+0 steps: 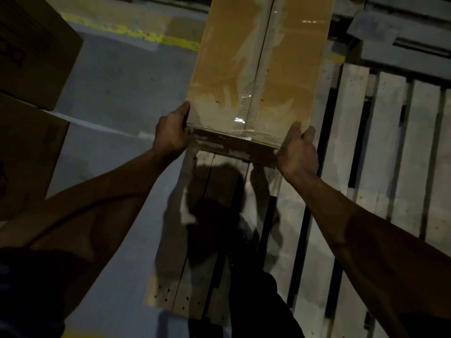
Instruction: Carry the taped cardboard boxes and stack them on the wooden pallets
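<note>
A long, narrow cardboard box, sealed with clear tape along its centre seam, stretches away from me over the wooden pallet. My left hand grips its near left corner, thumb on top. At the near right corner my right hand holds the box with its fingers curled round the edge. I cannot tell whether the box rests on the pallet or hangs just above it. My shadow falls on the slats below the box.
Two stacked cardboard boxes stand at the left on the grey concrete floor. A worn yellow line crosses the floor at the back. More pallet boards lie at the upper right. My dark trouser leg stands on the pallet slats.
</note>
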The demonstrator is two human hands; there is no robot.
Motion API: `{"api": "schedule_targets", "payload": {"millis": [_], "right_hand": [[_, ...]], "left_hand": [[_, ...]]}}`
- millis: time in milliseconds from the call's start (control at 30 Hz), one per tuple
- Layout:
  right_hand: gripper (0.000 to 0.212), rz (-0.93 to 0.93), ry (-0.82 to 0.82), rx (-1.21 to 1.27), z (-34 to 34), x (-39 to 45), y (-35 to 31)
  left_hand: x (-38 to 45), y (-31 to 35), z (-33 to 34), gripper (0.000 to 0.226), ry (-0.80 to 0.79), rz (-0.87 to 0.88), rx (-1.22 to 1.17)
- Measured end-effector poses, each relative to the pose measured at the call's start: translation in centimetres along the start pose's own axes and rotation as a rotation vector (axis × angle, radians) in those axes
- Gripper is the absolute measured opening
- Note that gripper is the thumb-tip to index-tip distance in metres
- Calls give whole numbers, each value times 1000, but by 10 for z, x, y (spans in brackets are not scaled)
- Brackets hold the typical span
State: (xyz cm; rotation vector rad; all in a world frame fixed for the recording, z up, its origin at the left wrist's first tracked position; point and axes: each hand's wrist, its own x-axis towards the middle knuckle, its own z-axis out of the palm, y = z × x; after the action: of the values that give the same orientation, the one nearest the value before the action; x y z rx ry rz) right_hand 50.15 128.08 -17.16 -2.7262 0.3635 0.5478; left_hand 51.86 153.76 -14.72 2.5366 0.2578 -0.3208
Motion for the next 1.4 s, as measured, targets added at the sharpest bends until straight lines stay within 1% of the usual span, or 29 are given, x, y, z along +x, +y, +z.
{"api": "schedule_targets", "payload": {"millis": [100, 200, 300, 367, 500, 567, 667, 800, 900, 1000, 1033, 1100, 1167, 1200, 1233, 1300, 1400], "right_hand": [[86, -6, -13, -3, 1, -3, 1], [86, -5, -24, -14, 1, -5, 1], [86, -10, -38, -51, -1, -7, 0], [85, -21, -40, -69, -1, -7, 0], [83, -17, -29, -88, 0, -7, 0], [83, -13, -21, -94, 1, -7, -1], [83, -12, -14, -90, 2, -5, -1], [82, -12, -18, -84, 1, -5, 0], [83, -32, -32, -95, 0, -5, 1], [85, 1, -87, -95, -9, -11, 0], [84, 12, -111, -106, -12, -15, 0], [74, 6, -128, -123, -20, -30, 0], [64, 10, -125, -98, -31, -54, 2], [62, 28, -138, -78, -37, -67, 3], [63, 49, -156, -60, -45, -84, 5], [67, 82, -186, -26, -63, -124, 7], [68, 121, -181, 34, -91, -189, 13]], "left_hand": [[-8, 1, -2, 46, 14, 79, -31], [-9, -2, 0, 48, 9, 61, -47], [-5, -7, 5, 56, -41, 60, 40], [-2, -10, 8, 57, -55, 74, 111], [-3, -16, 10, 56, -25, 97, 251], [-1, -18, 8, 58, -26, 154, 319], [0, -16, 7, 62, -46, 189, 360], [-1, -17, 10, 61, -48, 203, 413], [-1, -14, 12, 61, -56, 173, 472], [-7, -6, 14, 67, -97, 77, 485], [-10, -3, 14, 66, -111, 36, 459], [-24, 5, 11, 55, -130, -22, 402], [-47, 12, 5, 47, -127, -15, 378], [-60, 16, 3, 46, -124, 2, 379], [-76, 21, -3, 45, -121, 4, 384], [-109, 35, -19, 44, -136, -50, 415], [-163, 55, -46, 43, -179, -126, 447]]}}
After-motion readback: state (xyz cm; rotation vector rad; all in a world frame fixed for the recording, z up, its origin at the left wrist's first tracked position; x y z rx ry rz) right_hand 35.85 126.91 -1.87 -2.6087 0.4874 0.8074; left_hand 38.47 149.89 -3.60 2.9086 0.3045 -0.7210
